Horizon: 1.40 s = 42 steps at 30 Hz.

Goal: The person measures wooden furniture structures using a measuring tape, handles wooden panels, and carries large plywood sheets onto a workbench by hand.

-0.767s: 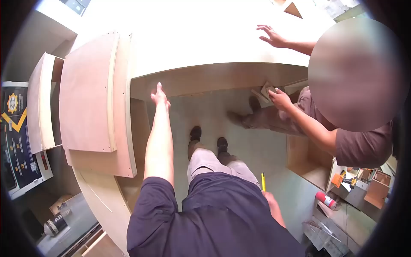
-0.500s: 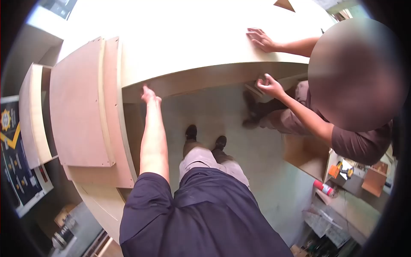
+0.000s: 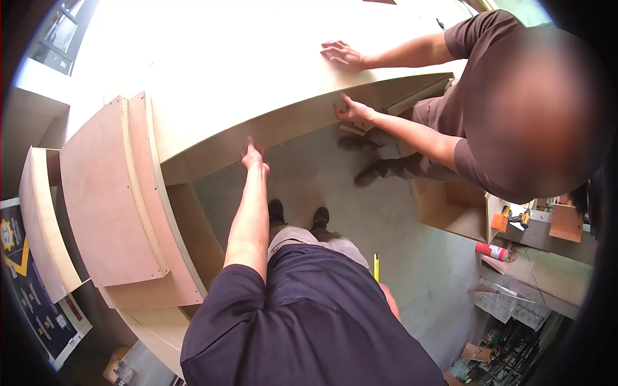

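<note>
My left hand (image 3: 255, 156) reaches forward to the brown front panel (image 3: 290, 125) beneath the pale tabletop (image 3: 238, 71). One finger is stretched out towards the panel; nothing shows in the hand, and I cannot tell whether it touches. Low on my right side, part of my right hand (image 3: 389, 302) shows past my shirt. A yellow tape measure (image 3: 376, 267) sticks up from it, its blade a short way out; my fingers are mostly hidden. Across from me, a co-worker's hand (image 3: 346, 56) lies flat on the tabletop, and their other hand (image 3: 353, 109) is at the panel.
Plywood boxes (image 3: 106, 199) stand on the left, beside a dark poster (image 3: 38, 289). At right are an open wooden cabinet (image 3: 454, 209), a yellow drill (image 3: 523, 219) and a red cylinder (image 3: 491, 251). The co-worker's shoes (image 3: 370, 174) are on the floor (image 3: 399, 238).
My left hand has moved right along the panel. My right hand and the tape measure have come into view. The view has shifted, and the co-worker's body shows more.
</note>
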Available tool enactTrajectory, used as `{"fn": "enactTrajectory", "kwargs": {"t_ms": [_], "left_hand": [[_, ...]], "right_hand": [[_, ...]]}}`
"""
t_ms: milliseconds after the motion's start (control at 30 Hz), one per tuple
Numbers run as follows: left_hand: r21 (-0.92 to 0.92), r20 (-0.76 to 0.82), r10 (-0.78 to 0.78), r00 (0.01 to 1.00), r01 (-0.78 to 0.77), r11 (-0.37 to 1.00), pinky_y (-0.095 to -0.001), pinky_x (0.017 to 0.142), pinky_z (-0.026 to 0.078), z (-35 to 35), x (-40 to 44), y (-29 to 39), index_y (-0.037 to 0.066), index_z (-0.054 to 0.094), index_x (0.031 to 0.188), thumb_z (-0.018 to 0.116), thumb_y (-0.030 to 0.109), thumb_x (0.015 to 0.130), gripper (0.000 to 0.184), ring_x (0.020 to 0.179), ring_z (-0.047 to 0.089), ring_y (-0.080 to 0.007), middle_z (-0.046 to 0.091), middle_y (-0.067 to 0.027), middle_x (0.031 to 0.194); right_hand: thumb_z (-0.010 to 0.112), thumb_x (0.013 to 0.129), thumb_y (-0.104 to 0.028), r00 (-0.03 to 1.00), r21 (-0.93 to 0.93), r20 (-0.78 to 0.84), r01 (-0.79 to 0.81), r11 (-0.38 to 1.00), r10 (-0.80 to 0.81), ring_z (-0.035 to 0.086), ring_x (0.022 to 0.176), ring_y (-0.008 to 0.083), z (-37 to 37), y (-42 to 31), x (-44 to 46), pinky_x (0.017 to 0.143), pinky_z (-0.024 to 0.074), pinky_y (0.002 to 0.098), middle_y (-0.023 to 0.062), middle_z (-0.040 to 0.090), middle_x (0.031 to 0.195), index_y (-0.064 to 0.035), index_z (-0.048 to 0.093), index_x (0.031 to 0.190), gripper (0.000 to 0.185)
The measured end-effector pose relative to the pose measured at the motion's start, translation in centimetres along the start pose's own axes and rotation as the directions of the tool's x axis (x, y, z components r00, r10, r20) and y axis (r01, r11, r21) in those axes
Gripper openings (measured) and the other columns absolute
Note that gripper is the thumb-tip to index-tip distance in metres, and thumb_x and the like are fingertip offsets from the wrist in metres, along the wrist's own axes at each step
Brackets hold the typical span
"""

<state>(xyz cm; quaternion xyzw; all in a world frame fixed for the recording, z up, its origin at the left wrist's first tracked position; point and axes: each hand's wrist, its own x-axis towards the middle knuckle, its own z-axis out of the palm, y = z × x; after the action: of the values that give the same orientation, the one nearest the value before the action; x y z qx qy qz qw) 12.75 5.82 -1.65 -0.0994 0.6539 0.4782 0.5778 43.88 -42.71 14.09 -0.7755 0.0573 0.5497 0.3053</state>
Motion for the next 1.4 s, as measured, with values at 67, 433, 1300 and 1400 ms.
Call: {"fn": "enactTrajectory", "kwargs": {"t_ms": [67,433,1300,1400], "left_hand": [[0.012,0.02,-0.01,1.0,0.01,1.0,-0.0681,0.098,0.018,0.1,-0.5,-0.5,0.026,0.047,0.124,0.07,0.055,0.076,0.061,0.096,0.054,-0.0135,0.059,0.0071,0.105],[-0.294,0.295,-0.221,0.93,0.309,0.905,-0.0565,0.1,0.036,-5.7,5.4,-4.9,0.026,0.031,0.139,0.072,0.046,0.078,0.076,0.111,0.05,-0.0228,0.046,-0.0067,0.126],[-0.106,0.233,-0.362,0.902,0.394,0.913,-0.0684,0.099,0.03,-11.9,5.5,-6.1,0.028,0.007,0.147,0.075,0.057,0.068,0.109,0.136,0.024,-0.029,0.013,-0.0086,0.151],[-0.062,0.205,-0.397,0.894,0.417,0.907,-0.0663,0.099,0.032,-14.0,4.5,-7.1,0.024,0.008,0.147,0.076,0.056,0.067,0.11,0.134,0.029,-0.0274,0.018,-0.0089,0.15]], "right_hand": [[0.054,0.093,-0.034,0.999,-0.044,-0.028,0.019,0.999,-0.02,0.06,0.07,0.0147,0.0,-0.1,0.0,0.064,0.0496,0.0314,0.0063,0.065,0.081,0.0022,0.065,0.096,0.038],[0.053,0.093,-0.034,0.997,-0.117,-0.052,-0.06,0.991,0.054,0.06,0.07,0.0146,-1.6,2.5,0.8,0.064,0.0494,0.0316,0.0069,0.065,0.081,0.0019,0.065,0.095,0.038],[0.048,0.092,-0.043,0.998,-0.589,-0.044,-0.069,0.805,0.054,0.058,0.077,0.0192,-1.7,3.1,7.7,0.069,0.0479,0.0358,0.009,0.062,0.086,-0.0053,0.066,0.091,0.042],[0.048,0.091,-0.044,0.993,-0.596,-0.077,-0.114,0.795,0.085,0.058,0.09,0.0213,-2.8,4.5,8.3,0.079,0.0469,0.0361,0.012,0.064,0.097,-0.0035,0.067,0.095,0.045]]}}
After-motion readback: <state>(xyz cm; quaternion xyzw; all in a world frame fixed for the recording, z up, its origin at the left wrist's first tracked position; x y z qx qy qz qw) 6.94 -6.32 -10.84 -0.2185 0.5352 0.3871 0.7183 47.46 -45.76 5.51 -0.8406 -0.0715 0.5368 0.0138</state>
